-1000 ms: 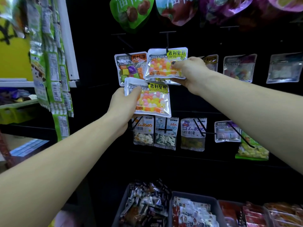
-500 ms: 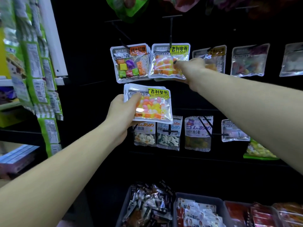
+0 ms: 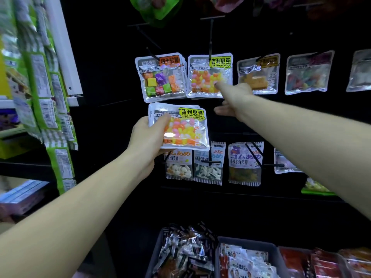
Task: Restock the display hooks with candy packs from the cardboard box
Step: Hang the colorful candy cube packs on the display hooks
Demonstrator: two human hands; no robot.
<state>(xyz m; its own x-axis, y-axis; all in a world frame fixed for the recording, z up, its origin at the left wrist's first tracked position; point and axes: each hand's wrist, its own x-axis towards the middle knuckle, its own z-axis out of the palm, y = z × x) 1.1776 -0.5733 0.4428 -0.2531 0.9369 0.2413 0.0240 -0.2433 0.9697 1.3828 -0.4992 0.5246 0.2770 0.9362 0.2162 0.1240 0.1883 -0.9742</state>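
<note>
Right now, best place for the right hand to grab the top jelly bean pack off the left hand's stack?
Pinch the free right edge of the top jelly bean pack, coming from the right. The left hand covers its left edge, thumb on the upper-left corner. The right edge juts clear, the pack is flat and faces the camera, and the right hand is already on that side.

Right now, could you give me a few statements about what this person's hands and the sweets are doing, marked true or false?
1. The left hand holds a stack of jelly bean packs. True.
2. The right hand grips a pack. False: its fingers are straight, one fingertip touching the hanging jelly bean pack.
3. The cube candy pack hangs right of the hanging jelly bean pack. False: it hangs left.
4. Bins of snacks sit below. True.
</note>
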